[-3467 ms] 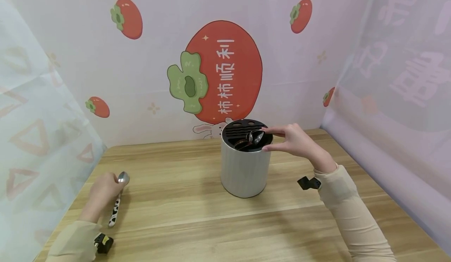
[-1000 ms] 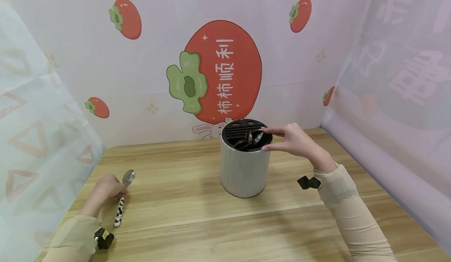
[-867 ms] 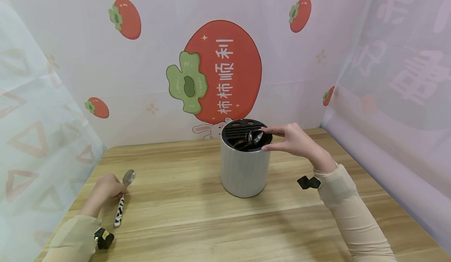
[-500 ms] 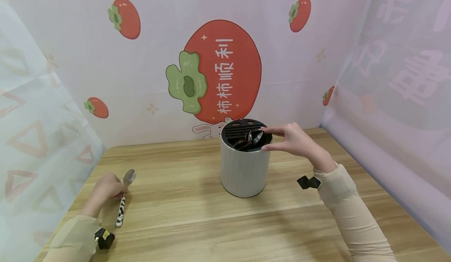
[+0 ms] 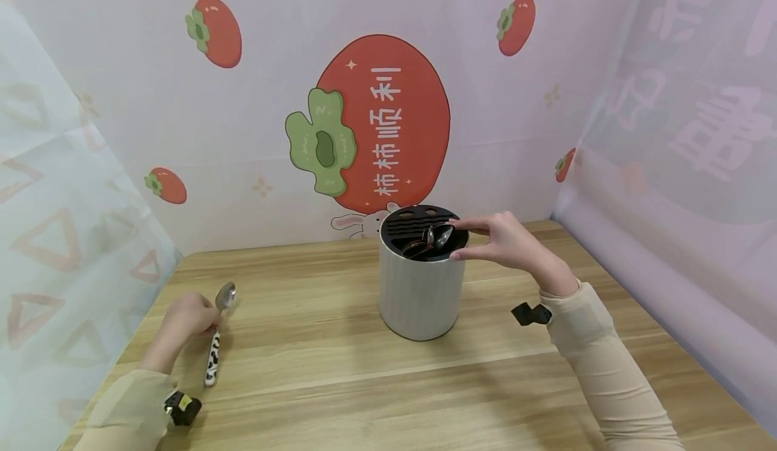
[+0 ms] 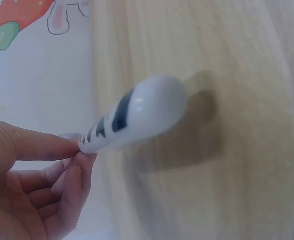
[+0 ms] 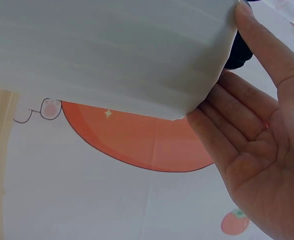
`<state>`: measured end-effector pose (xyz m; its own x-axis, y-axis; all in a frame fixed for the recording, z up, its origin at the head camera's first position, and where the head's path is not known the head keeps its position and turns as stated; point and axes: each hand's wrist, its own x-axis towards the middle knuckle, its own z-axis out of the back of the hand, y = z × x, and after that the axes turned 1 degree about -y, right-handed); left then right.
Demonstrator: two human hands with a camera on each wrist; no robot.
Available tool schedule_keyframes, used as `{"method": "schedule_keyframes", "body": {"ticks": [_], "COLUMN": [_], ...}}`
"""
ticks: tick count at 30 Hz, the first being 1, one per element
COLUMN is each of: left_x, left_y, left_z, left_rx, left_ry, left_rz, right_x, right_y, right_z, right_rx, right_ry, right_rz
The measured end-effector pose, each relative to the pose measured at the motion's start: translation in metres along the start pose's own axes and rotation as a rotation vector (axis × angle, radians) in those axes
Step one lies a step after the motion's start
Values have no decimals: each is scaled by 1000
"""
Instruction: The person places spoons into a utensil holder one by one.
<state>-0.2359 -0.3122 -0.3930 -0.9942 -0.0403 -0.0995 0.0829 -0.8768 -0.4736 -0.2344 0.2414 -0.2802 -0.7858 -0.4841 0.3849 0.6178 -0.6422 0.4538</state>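
My left hand (image 5: 188,315) pinches a metal spoon (image 5: 212,358) with a white, black-patched handle, on the left side of the table. The spoon's bowl points away from me. In the left wrist view the handle (image 6: 154,105) reaches toward the camera, thumb and forefinger on its narrow part, with its shadow on the wood beyond. A white ribbed cutlery holder (image 5: 420,296) with a black slotted top stands right of centre. My right hand (image 5: 502,241) holds its upper right rim between thumb and fingers; the fingertips are partly hidden in the right wrist view.
Several utensils, among them a shiny spoon (image 5: 444,236), sit in the holder's open compartment. The wooden table (image 5: 315,383) ends at a printed fabric backdrop (image 5: 261,100); more fabric hangs at both sides.
My left hand has shifted a little to the right with the spoon, whose handle now stands steeper and farther right. The right hand and the holder stay in place.
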Motion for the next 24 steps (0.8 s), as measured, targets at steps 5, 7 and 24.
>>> {"method": "schedule_keyframes", "body": {"ticks": [5, 7, 24], "left_x": [-1, -2, -7], "left_y": [-8, -12, -40], "left_z": [3, 4, 7], "left_rx": [30, 34, -45], "left_ry": [-28, -41, -90], "left_rz": [-50, -66, -84], "right_x": [1, 1, 0], "right_y": [1, 2, 1], "right_z": [0, 0, 0], "right_rx": [1, -2, -9], "right_ry": [0, -1, 1], "right_rz": [6, 6, -15]}}
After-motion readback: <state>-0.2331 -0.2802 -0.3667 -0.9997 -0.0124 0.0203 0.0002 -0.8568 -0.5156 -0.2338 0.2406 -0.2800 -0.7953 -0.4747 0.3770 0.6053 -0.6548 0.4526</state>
